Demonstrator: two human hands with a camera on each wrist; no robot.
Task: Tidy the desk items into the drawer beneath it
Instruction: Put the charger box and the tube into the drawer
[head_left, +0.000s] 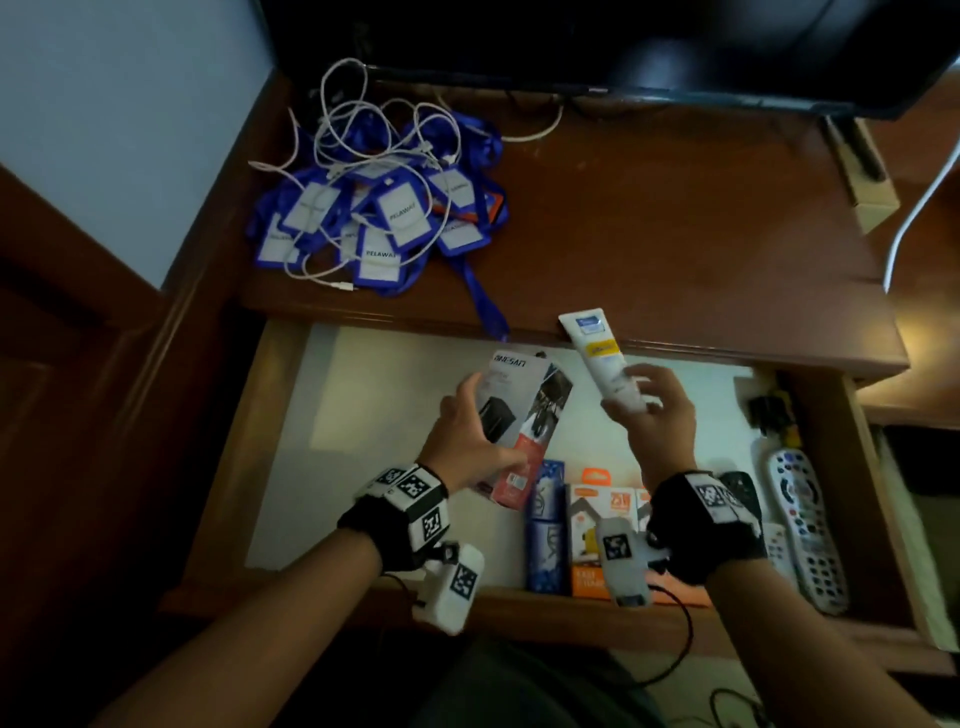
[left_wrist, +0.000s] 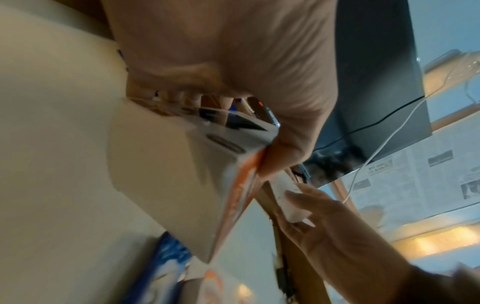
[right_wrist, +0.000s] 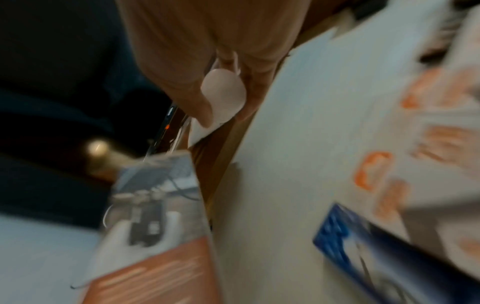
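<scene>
Badges (head_left: 390, 213) read "PELAWAT"; left hand (head_left: 470, 441) grips box (head_left: 524, 410).

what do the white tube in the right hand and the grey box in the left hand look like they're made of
White tube: probably soft plastic with a smooth, faintly glossy skin and a flat crimped end; right hand grips it.
Grey box: looks like printed cardboard, matte, with sharp folded edges and a hang tab; left hand holds it.

The head camera looks steeply down from above onto the desk (head_left: 675, 218) and the open drawer (head_left: 291, 415) nearer the person. Each wrist camera sits close under its palm, facing along the fingers toward the far side. All three share the drawer's pale floor.
</scene>
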